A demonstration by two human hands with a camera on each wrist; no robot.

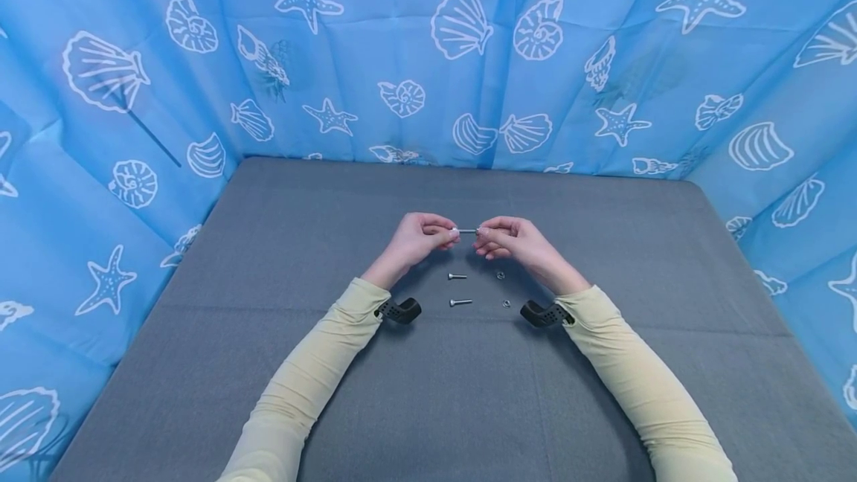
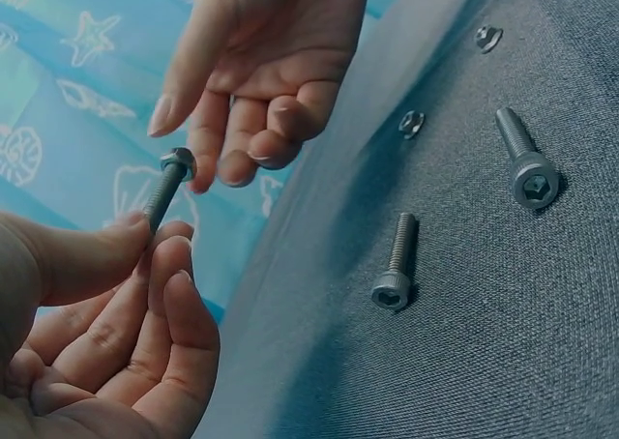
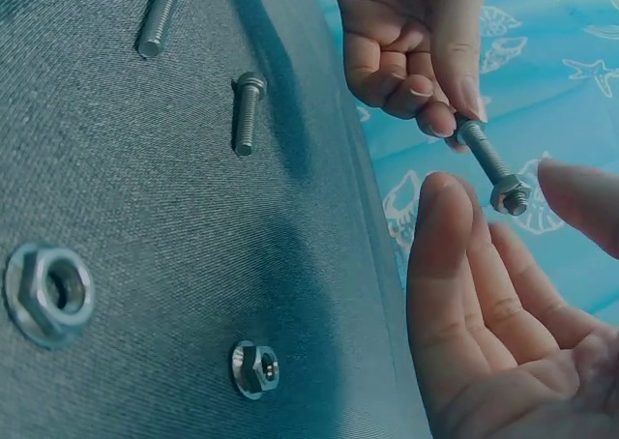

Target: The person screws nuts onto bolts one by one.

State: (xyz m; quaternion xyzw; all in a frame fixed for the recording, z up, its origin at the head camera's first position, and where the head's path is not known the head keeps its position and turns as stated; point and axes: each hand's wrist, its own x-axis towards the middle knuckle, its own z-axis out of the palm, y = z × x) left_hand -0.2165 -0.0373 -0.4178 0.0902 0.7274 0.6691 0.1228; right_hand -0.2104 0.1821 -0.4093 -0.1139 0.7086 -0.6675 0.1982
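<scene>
Above the table, the left hand [image 1: 416,238] pinches a socket-head bolt [image 3: 486,154] by its head end, between thumb and fingers. The bolt's threaded end points toward the right hand [image 1: 522,242]. A flange nut [image 3: 505,194] sits on the thread close to the tip, with a little thread protruding past it. In the right wrist view, the right thumb and forefinger stand on either side of this nut with gaps showing, and the other fingers are loosely bent. The left fingers hide most of the bolt's head.
On the grey table [image 1: 415,385] below the hands lie two more socket-head bolts, one farther [image 1: 457,276] and one nearer [image 1: 460,302]. To their right are two loose flange nuts, a far nut [image 1: 500,274] and a near nut [image 1: 506,303]. A blue shell-patterned curtain [image 1: 428,58] surrounds the table.
</scene>
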